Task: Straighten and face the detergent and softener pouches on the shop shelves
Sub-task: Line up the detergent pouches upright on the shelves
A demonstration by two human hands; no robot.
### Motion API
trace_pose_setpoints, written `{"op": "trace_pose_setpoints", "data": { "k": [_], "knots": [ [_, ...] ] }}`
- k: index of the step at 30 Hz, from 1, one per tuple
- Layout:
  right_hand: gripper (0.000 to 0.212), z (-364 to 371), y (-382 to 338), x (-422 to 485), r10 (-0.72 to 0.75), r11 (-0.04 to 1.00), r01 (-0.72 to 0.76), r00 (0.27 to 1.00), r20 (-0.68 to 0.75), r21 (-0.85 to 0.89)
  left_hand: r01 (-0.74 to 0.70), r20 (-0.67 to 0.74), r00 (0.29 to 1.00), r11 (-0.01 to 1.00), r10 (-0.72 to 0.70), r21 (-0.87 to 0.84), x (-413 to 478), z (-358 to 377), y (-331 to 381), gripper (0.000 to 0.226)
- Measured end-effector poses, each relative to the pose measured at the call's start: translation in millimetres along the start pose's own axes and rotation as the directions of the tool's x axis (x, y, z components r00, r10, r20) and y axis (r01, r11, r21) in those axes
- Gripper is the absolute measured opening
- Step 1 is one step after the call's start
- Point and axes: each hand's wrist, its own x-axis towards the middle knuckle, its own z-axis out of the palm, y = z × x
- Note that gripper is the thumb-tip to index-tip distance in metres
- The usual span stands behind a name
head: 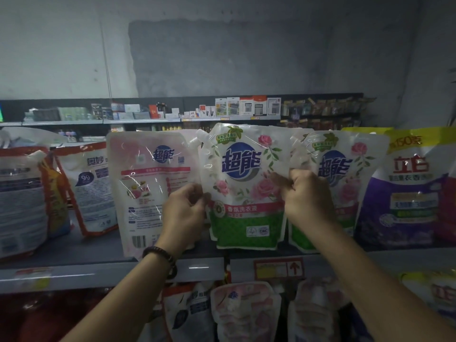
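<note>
A white pouch with pink roses and a green base (pixel 243 193) stands upright on the top shelf (pixel 103 275), front side out. My left hand (pixel 183 211) pinches its left edge and my right hand (pixel 304 196) pinches its right edge. To its left a pink-and-white pouch (pixel 150 183) shows its back label. To its right stands a matching rose pouch (pixel 345 176), partly hidden by my right hand. A purple and yellow pouch (pixel 404 193) stands further right.
Orange-trimmed white pouches (pixel 91 188) and a blue-printed bag (pixel 22 203) lean at the left of the shelf. More pouches (pixel 244 312) fill the shelf below. A red price tag (pixel 278 269) hangs on the shelf edge. Another shelving unit with small goods (pixel 222 109) stands behind.
</note>
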Motion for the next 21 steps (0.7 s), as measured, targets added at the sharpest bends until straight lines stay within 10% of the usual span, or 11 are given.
{"op": "trace_pose_setpoints", "data": {
  "k": [4,21],
  "knots": [
    [0.035,7.0,6.9,7.5,-0.066,0.969,0.049,0.996,-0.062,-0.240,-0.016,-0.031,0.999,1.000,0.017,0.008,0.9,-3.1,-4.4,0.020],
    [0.014,10.1,21.9,12.5,-0.016,0.990,0.001,0.994,-0.105,-0.142,-0.086,-0.058,0.994,0.988,0.094,0.128,-7.2,9.5,-27.3,0.022]
  ]
}}
